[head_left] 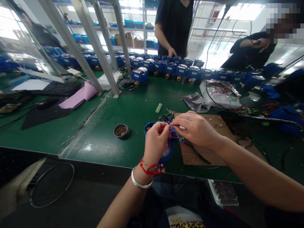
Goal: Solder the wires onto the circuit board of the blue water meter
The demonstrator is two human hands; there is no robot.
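Note:
Both of my hands meet over an open blue meter housing [148,126] at the front of the green bench. Thumb and fingers of my left hand [156,136] are pinched together on a thin wire [174,137] by the housing. My right hand [193,128] comes in from the right, its thumb and index finger pinched at the same spot; what lies between those fingertips is too small to make out. Thin wires [166,117] show just behind my fingers. The housing's middle is largely hidden by my hands.
A small round tin [121,131] stands left of the housing. Cardboard [201,155] lies under my right forearm, with a dark soldering-iron-like tool [266,119] near it. A small green board [159,108], plastic bags [219,93] and rows of blue meters [181,70] sit farther back. Other people stand beyond.

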